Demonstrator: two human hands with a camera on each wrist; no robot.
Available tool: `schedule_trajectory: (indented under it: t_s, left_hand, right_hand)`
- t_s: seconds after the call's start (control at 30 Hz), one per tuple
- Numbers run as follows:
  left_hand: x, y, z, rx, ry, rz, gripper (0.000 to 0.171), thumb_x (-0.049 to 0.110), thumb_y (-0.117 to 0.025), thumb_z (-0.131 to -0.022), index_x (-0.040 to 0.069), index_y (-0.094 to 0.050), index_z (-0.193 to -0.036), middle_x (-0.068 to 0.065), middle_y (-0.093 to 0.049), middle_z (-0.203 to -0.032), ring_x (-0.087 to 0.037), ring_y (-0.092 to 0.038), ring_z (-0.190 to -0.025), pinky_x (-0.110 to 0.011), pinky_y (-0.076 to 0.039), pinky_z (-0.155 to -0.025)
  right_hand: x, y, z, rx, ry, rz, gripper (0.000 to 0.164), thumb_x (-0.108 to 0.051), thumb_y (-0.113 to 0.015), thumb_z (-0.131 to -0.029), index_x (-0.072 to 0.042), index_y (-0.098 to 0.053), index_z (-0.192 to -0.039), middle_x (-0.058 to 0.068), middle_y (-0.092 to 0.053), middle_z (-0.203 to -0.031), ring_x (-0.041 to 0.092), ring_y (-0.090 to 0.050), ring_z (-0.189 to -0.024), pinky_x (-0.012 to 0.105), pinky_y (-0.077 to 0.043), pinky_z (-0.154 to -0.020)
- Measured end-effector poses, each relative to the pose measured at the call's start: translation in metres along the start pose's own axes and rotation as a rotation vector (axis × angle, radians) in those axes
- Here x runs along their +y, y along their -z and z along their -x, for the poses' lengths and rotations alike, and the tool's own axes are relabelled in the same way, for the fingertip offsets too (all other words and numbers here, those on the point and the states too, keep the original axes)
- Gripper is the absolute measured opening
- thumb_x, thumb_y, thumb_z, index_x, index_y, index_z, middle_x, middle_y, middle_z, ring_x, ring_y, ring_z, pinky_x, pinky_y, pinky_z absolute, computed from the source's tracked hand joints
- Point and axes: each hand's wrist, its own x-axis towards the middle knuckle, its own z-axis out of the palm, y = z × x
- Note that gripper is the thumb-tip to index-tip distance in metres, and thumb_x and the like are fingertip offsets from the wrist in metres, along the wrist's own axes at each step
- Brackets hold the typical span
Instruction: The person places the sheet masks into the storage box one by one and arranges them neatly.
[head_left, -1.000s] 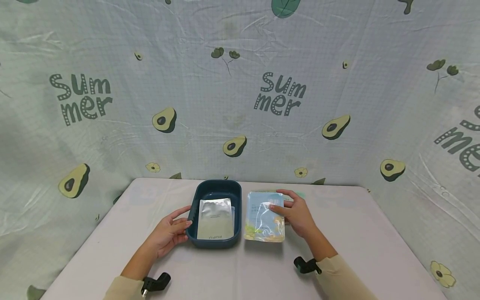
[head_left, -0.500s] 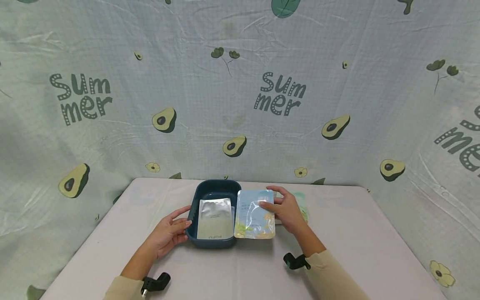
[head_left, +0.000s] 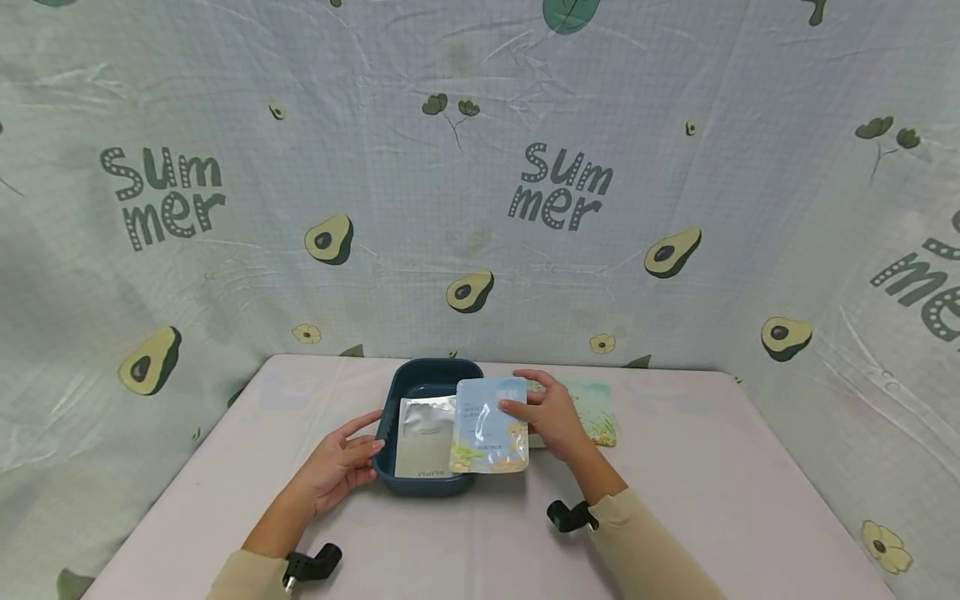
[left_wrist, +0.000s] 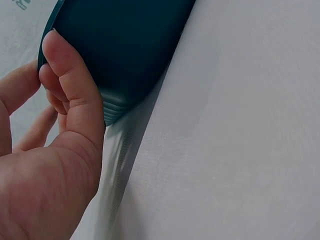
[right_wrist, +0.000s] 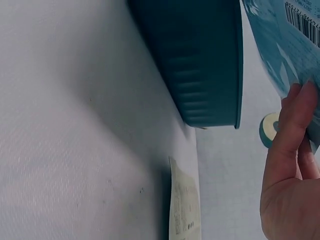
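Note:
My right hand [head_left: 558,421] pinches a flat light-blue sachet [head_left: 487,429], thumb on its face, at its right edge. The sachet hangs above the right rim of a dark-blue plastic bin [head_left: 426,372], covering part of it. In the right wrist view, the sachet's barcode side [right_wrist: 292,30] shows above the bin's wall [right_wrist: 200,60]. At the bin's left side, my left hand [head_left: 341,467] holds the rim; the left wrist view shows the thumb [left_wrist: 75,80] against the wall. A silvery sachet [head_left: 426,437] lies inside the bin, partly hidden by the blue one.
A pale-green sachet [head_left: 592,412] lies on the white-covered table [head_left: 675,483] right of the bin, partly behind my right hand. Behind the table hangs a printed cloth [head_left: 397,275] with avocados and lettering.
My right hand has carried the light-blue sachet leftward, from beside the bin to over its right rim. More of the pale-green sachet is uncovered. The left hand and bin have stayed put.

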Motion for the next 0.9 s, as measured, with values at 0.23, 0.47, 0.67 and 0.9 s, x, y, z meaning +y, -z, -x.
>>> schedule_trajectory:
  t_s: [0.23, 0.47, 0.67, 0.9]
  left_hand:
    - [-0.001, 0.001, -0.001, -0.007, -0.003, 0.004, 0.076, 0.011, -0.065, -0.101, 0.013, -0.022, -0.163, -0.002, -0.067, -0.107, -0.009, -0.064, -0.073, -0.022, -0.059, -0.071]
    - [-0.001, 0.001, -0.002, -0.004, 0.001, 0.000, 0.075, 0.012, -0.065, -0.101, 0.014, -0.023, -0.163, -0.002, -0.067, -0.109, -0.009, -0.064, -0.073, -0.022, -0.059, -0.070]
    - [-0.001, 0.001, -0.002, -0.004, 0.002, -0.005, 0.074, 0.013, -0.064, -0.101, 0.014, -0.023, -0.163, -0.002, -0.066, -0.109, -0.009, -0.063, -0.073, -0.022, -0.059, -0.071]
    - [-0.001, 0.001, -0.002, 0.000, 0.002, -0.007, 0.074, 0.012, -0.064, -0.101, 0.014, -0.024, -0.163, -0.002, -0.065, -0.107, -0.009, -0.063, -0.073, -0.022, -0.059, -0.070]
  right_hand:
    - [0.000, -0.008, -0.005, -0.030, -0.008, -0.005, 0.063, -0.017, -0.082, -0.087, -0.018, -0.054, -0.144, 0.018, -0.074, -0.120, 0.024, -0.076, -0.086, 0.038, -0.064, -0.073]
    - [-0.002, -0.014, -0.008, -0.023, -0.039, 0.022, 0.061, -0.018, -0.082, -0.088, -0.020, -0.055, -0.143, 0.015, -0.075, -0.118, 0.023, -0.075, -0.089, 0.037, -0.064, -0.077]
    - [-0.006, -0.017, -0.009, -0.054, -0.043, 0.018, 0.063, -0.017, -0.081, -0.088, -0.017, -0.054, -0.145, 0.016, -0.073, -0.123, 0.024, -0.075, -0.094, 0.038, -0.064, -0.080]
    - [-0.010, -0.019, -0.012, -0.121, -0.032, 0.039, 0.068, -0.013, -0.081, -0.089, -0.018, -0.051, -0.150, 0.016, -0.070, -0.124, 0.024, -0.073, -0.098, 0.039, -0.063, -0.084]
